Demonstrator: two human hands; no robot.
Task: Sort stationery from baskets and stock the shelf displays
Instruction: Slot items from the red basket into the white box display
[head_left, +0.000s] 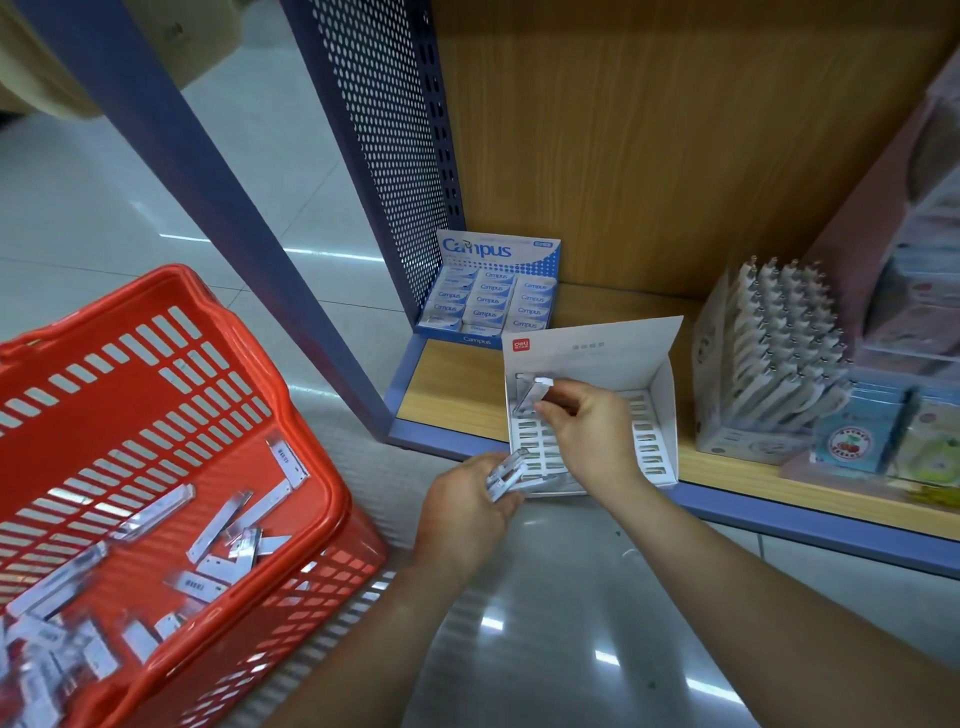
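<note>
A red plastic basket (171, 395) stands on the floor at the left, holding several slim white-and-silver packs (218, 525). My left hand (462, 514) grips a small bunch of the same packs (506, 475) just in front of the shelf edge. My right hand (587, 431) pinches a single pack (530, 400) and holds it tilted over the back left slots of a white slotted display box (662, 415). That box sits on the wooden shelf (452, 384), its lid flap standing up behind.
A blue Campus eraser box (491, 296) sits in the shelf's back left corner. A full display of white pens (779, 364) stands right of the white box, with small coloured packets (847, 447) beyond. A blue perforated side panel (395, 130) bounds the shelf on the left.
</note>
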